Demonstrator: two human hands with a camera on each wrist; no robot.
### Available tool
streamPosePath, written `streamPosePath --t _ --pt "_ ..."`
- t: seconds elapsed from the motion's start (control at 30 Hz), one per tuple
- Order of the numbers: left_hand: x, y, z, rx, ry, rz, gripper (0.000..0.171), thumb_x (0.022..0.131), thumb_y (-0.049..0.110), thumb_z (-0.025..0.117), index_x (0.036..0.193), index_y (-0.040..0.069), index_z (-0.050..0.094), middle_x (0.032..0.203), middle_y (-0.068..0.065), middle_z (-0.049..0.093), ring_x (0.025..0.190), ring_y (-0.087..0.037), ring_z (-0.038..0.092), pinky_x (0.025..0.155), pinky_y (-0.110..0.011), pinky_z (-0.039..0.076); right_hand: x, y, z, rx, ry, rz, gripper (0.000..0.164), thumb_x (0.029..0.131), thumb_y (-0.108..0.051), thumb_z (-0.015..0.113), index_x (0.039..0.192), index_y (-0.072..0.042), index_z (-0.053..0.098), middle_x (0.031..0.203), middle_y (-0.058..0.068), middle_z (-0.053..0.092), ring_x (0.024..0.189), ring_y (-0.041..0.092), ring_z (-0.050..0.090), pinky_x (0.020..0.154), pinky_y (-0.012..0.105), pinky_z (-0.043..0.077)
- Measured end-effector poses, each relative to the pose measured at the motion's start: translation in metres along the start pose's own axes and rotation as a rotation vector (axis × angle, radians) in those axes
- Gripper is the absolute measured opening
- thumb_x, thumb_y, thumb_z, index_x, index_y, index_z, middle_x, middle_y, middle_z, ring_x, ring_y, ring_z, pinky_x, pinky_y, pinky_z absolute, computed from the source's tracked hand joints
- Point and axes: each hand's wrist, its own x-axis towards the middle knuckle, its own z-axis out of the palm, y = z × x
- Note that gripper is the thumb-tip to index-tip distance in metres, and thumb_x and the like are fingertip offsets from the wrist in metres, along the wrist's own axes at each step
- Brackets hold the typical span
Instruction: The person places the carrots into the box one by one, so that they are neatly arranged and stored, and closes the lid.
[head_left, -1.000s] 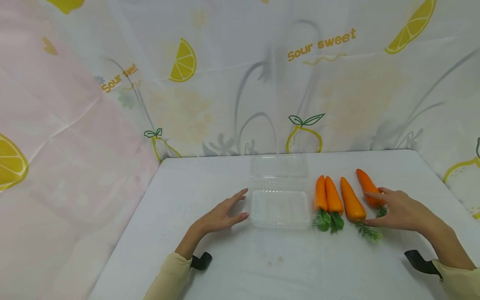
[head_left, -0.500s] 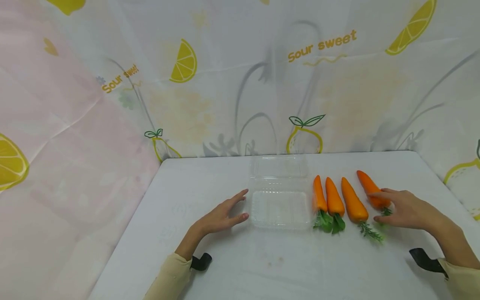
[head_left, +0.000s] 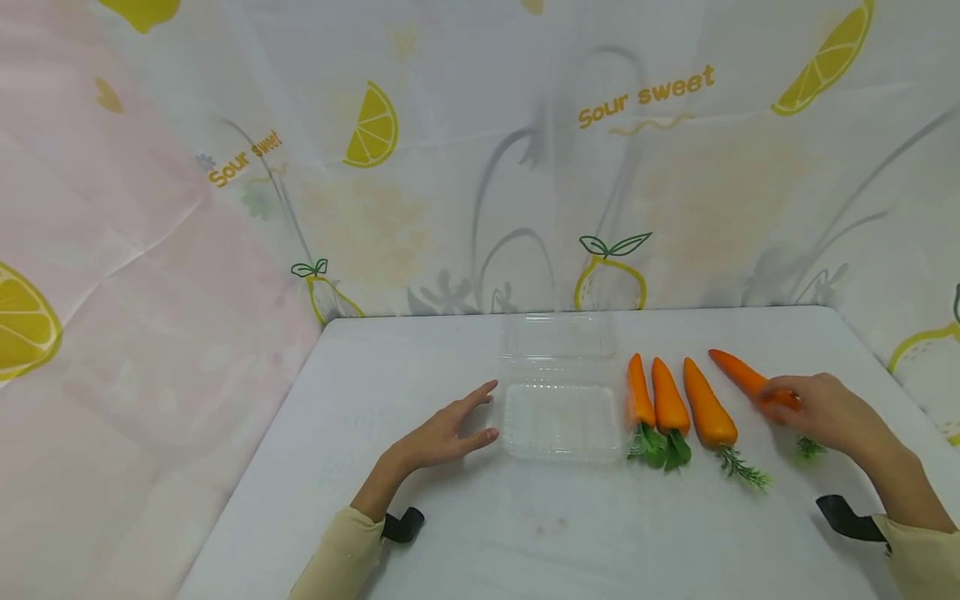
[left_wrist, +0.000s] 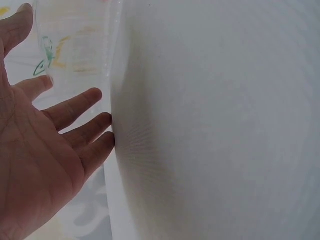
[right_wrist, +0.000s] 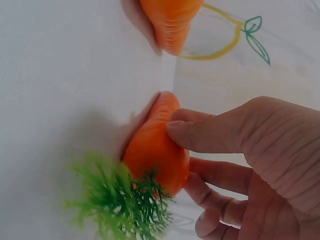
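Note:
At the right of the head view, my right hand (head_left: 836, 417) pinches the rightmost orange carrot (head_left: 741, 375) between thumb and fingers near its thick end. Its feathery green top (right_wrist: 120, 200) shows below the hand in the right wrist view. The carrot lies slanted, tip pointing away to the left. My left hand (head_left: 438, 435) has its fingers spread beside the left edge of a clear plastic clamshell box (head_left: 562, 422), whose lid (head_left: 558, 337) is folded back behind it. Whether the fingertips touch the box I cannot tell.
Three more carrots lie in a row between the box and my right hand: a left one (head_left: 639, 396), a middle one (head_left: 669, 400) and a right one (head_left: 707, 408). The white table (head_left: 525, 542) ends at a lemon-print curtain (head_left: 450, 167) behind.
My right hand has come to grip the rightmost carrot and has turned it, its leafy end swinging right and away from the others. The leftmost carrot shifted slightly. My left hand stays put.

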Motion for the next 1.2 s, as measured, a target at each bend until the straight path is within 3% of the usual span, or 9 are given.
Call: streamPosePath --t 0.13,0.27,0.4,0.57,0.9,1.2 --pt "-0.0002 0.0001 0.0001 0.0 -0.004 -0.001 0.077 0.096 0.05 0.058 0.159 0.024 0.022 0.151 -0.007 0.043 0.142 -0.027 0.032 0.112 -0.056 0.027 -0.0005 0.0001 0.0003 0.001 0.001 0.071 0.017 0.084 -0.008 0.073 0.098 -0.001 0.068 0.086 0.013 0.064 0.071 0.024 0.049 0.058 0.035 0.046" --pt "-0.0004 0.0 0.0002 0.003 -0.008 -0.006 0.077 0.096 0.051 0.058 0.159 0.025 0.021 0.151 -0.007 0.043 0.142 -0.026 0.032 0.112 -0.054 0.027 -0.0016 0.0004 -0.0005 -0.001 -0.002 0.155 0.039 0.084 -0.011 0.073 0.114 0.008 0.058 0.096 0.03 0.06 0.08 0.039 0.05 0.065 0.05 0.051" --pt "-0.0005 0.0 0.0001 0.003 -0.008 -0.008 0.077 0.096 0.051 0.057 0.159 0.025 0.021 0.151 -0.007 0.043 0.142 -0.025 0.033 0.112 -0.054 0.027 -0.0014 0.002 -0.001 -0.034 -0.002 0.189 0.053 0.083 -0.012 0.073 0.124 0.015 0.052 0.112 0.039 0.056 0.094 0.052 0.044 0.073 0.063 0.046" --pt "-0.0006 0.0012 0.0 0.004 -0.008 -0.01 0.077 0.096 0.051 0.057 0.159 0.024 0.021 0.15 -0.007 0.044 0.142 -0.026 0.033 0.112 -0.054 0.027 -0.0006 0.0041 0.0005 -0.056 0.01 0.177 0.051 0.082 -0.009 0.074 0.122 0.016 0.055 0.116 0.039 0.055 0.097 0.053 0.04 0.076 0.065 0.043" --pt "-0.0017 0.0027 -0.0016 -0.003 -0.008 -0.015 0.078 0.096 0.052 0.057 0.159 0.024 0.021 0.15 -0.007 0.044 0.142 -0.026 0.033 0.112 -0.055 0.027 -0.0004 0.0057 0.0049 -0.132 0.111 0.151 0.046 0.072 0.004 0.074 0.116 0.012 0.062 0.113 0.038 0.051 0.099 0.056 0.037 0.075 0.068 0.04" --pt "-0.0009 0.0015 -0.001 -0.003 -0.011 -0.024 0.078 0.095 0.054 0.057 0.159 0.031 0.018 0.151 -0.004 0.042 0.143 -0.022 0.03 0.113 -0.052 0.026 -0.0013 0.0037 0.0058 -0.192 0.178 0.177 0.044 0.067 0.01 0.076 0.11 0.006 0.068 0.107 0.036 0.051 0.093 0.056 0.041 0.066 0.06 0.045"
